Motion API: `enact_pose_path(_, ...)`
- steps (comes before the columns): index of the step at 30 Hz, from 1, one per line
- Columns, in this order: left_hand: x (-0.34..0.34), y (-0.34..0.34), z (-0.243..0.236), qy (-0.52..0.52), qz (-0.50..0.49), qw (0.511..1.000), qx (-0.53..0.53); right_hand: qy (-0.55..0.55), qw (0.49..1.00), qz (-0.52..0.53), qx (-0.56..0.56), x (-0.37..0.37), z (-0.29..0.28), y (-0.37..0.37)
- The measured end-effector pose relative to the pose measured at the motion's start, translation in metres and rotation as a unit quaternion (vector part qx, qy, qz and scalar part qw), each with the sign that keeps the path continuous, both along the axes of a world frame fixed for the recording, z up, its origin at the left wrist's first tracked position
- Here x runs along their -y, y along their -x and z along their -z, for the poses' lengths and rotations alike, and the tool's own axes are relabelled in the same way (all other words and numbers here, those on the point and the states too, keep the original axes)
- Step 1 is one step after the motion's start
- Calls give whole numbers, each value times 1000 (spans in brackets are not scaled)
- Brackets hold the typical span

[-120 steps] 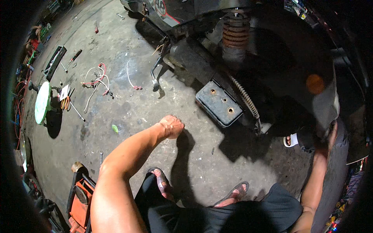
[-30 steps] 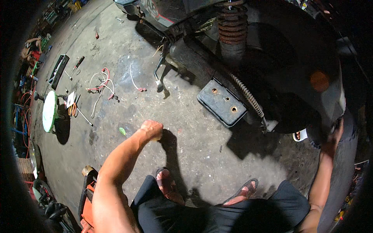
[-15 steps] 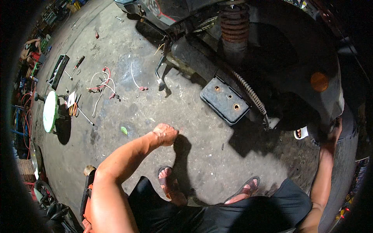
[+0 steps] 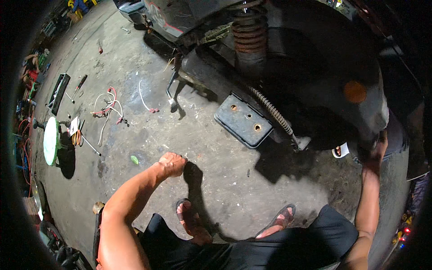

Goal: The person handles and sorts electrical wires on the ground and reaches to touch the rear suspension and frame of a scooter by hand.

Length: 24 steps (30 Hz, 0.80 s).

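Note:
My left hand is closed in a fist above the concrete floor; whatever may be inside it is hidden. Out to the right, my right hand is at the lower edge of the large dark fender of a vehicle. Its fingers are mostly lost in shadow there. Beneath the fender hangs a rusty coil spring on a shock absorber. Below it, a ribbed hose runs down beside a black rectangular box with several round holes in its face. An orange reflector sits on the fender.
Tangled red and white wires lie on the floor at left, near a screwdriver and a black tray. A pale green round-topped stool stands by orange-handled pliers. Another person's foot in a white sandal shows near the fender.
The view has shifted slightly, so the vehicle and floor items appear further left. My left hand remains in a fist, and my right hand stays at the fender's edge.

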<state>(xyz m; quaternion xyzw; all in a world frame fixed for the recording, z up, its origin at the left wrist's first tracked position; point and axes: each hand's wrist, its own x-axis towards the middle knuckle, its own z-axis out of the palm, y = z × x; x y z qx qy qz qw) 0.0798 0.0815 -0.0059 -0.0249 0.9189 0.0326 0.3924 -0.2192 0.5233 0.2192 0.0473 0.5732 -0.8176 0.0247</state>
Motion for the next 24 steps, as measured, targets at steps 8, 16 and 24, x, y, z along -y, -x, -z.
enact_pose_path(8, -1, 7, -2, -11, -32, 999, -34, -27, 997, 62, 27, 13, -5, -7)
enact_pose_path(16, -10, 0, 0, -36, 9, 999, -35, -53, 999, -10, 9, 13, 2, -4)
enact_pose_path(24, -1, -9, 1, -19, 0, 1000, -16, -59, 998, -19, -7, -3, 10, 10)
